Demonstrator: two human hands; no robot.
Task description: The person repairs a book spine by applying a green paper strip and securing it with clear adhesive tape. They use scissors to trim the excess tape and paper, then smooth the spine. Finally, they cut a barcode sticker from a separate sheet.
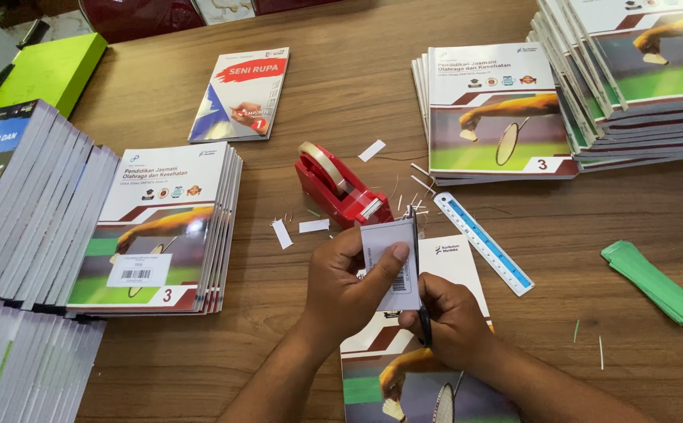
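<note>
While only the head view is available, it covers everything: lower centre of frame, a small white paper label (392,262) with a black barcode stripe, rectangular, flat, thin, held upright just above a textbook (451,262) lying on the wooden table (341,86). Left hand (349,286) is pinched closed on the label, thumb across its face, fingers behind. Right hand (451,321) is curled tight around dark scissors (422,313), blades running up along the label's right edge; how far the blades are parted I cannot tell. Textbook under the hands: glossy cover, white top band, green and maroon lower part. Just above the hands, a red plastic tape dispenser (337,188) with a roll of clear tape, touching nothing else. White paper offcuts (314,225) and thin slivers are scattered around it. Right of the label, a clear plastic ruler (482,241) with blue band lies diagonal. Far right, a stack of green paper strips (655,282). Left of frame, a book stack (157,227) with a barcode sticker on the top cover; upper right, another book stack (498,110) of the same title, no sticker visible. Upper centre, a single thin book (241,94) with red-and-white cover. Upper left, a lime-green pad (51,70), matte.
</note>
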